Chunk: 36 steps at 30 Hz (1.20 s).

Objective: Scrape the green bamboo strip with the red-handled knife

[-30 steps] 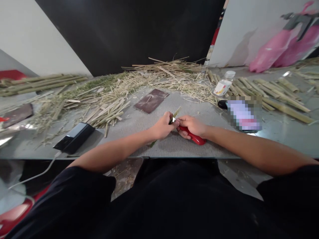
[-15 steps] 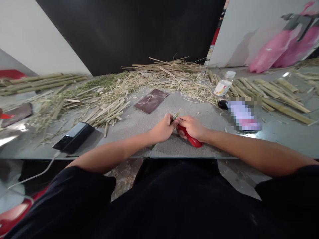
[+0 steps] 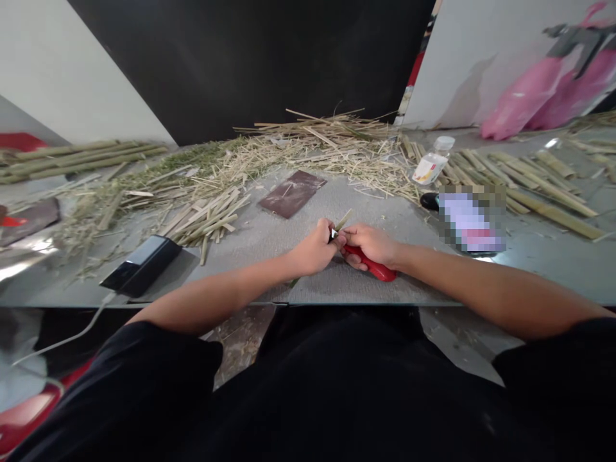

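Left hand [image 3: 314, 247] closed around a thin bamboo strip [image 3: 343, 220], whose pale far end projects up and away past the knuckles; its near end appears to show as a dark sliver below the wrist. Right hand [image 3: 369, 242] closed on a red-handled knife [image 3: 376, 269], the handle trailing toward the near right, the small bright blade meeting the strip just where the two thumbs come together. The hands touch at the centre of the table [image 3: 269, 237], close to its near edge, a grip that seems meant to steady the blade against the strip.

Just beyond the hands, a dark reddish sheet [image 3: 292, 193] lies flat. To the left, a heap of cut bamboo slats [image 3: 206, 221], and nearer still a black box with a cable [image 3: 142, 264]. Along the far side runs a wide drift of straw-like shavings [image 3: 308, 151]. To the right stand a clear plastic bottle [image 3: 433, 163], a blurred phone screen [image 3: 469, 221], and a row of thicker bamboo lengths [image 3: 529, 183]; more poles [image 3: 81, 157] lie at the far left.
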{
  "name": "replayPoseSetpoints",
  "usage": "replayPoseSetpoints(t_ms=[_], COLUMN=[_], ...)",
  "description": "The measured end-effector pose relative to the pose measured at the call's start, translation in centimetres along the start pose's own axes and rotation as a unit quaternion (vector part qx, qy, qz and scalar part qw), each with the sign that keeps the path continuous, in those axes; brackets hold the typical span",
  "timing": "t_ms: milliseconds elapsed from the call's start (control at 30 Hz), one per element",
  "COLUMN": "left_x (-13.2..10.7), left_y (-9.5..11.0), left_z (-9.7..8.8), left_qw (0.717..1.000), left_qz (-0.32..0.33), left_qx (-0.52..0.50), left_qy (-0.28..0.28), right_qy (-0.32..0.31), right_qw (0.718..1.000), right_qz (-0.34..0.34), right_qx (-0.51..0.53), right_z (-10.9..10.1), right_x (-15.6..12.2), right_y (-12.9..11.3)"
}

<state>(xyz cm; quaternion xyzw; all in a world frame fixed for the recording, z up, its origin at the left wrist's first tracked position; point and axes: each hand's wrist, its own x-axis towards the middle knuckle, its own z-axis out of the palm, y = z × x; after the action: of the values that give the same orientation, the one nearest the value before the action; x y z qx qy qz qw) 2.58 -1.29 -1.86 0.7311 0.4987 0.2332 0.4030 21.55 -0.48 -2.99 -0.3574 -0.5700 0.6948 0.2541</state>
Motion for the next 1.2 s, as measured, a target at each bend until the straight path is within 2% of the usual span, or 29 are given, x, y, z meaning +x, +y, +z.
replayPoseSetpoints(t_ms=[133,333,433,533,667,767,900,1033,1200], left_x=[0.3,0.6,0.6,0.6,0.7,0.7,0.8,0.9,1.0], left_y=[0.0,0.1,0.0,-0.2,0.0,0.5,0.8,0.5,0.1], left_z=[0.0,-0.2,-0.2,0.0,0.1,-0.2,-0.5,-0.4,-0.4], left_qw=[1.0,0.999,1.0,0.998,0.974,0.947,0.93,0.932,0.942], left_qz=[0.014,0.028,0.016,-0.013,-0.047,-0.064,-0.072,-0.07,-0.065], left_qx=[0.02,0.026,0.008,-0.055,-0.214,-0.307,-0.35,-0.343,-0.315], left_qy=[0.019,0.032,0.024,-0.002,-0.049,-0.07,-0.08,-0.093,-0.092], right_qy=[0.026,0.027,0.076,0.156,0.192,0.198,0.187,0.179,0.202], right_qw=[1.0,0.999,0.996,0.985,0.976,0.976,0.976,0.974,0.97], right_qz=[-0.011,-0.028,-0.044,-0.079,-0.102,-0.094,-0.113,-0.133,-0.133], right_qx=[-0.009,-0.024,-0.015,0.002,0.005,0.005,-0.001,-0.042,-0.036], right_z=[0.2,0.0,-1.3,-3.6,-5.5,-4.7,-2.6,-2.1,-2.7], right_x=[0.1,0.0,0.2,0.7,1.3,1.4,0.7,0.3,0.8], right_y=[0.1,-0.3,-0.9,-1.6,-1.8,-1.3,-1.0,-1.1,-0.7])
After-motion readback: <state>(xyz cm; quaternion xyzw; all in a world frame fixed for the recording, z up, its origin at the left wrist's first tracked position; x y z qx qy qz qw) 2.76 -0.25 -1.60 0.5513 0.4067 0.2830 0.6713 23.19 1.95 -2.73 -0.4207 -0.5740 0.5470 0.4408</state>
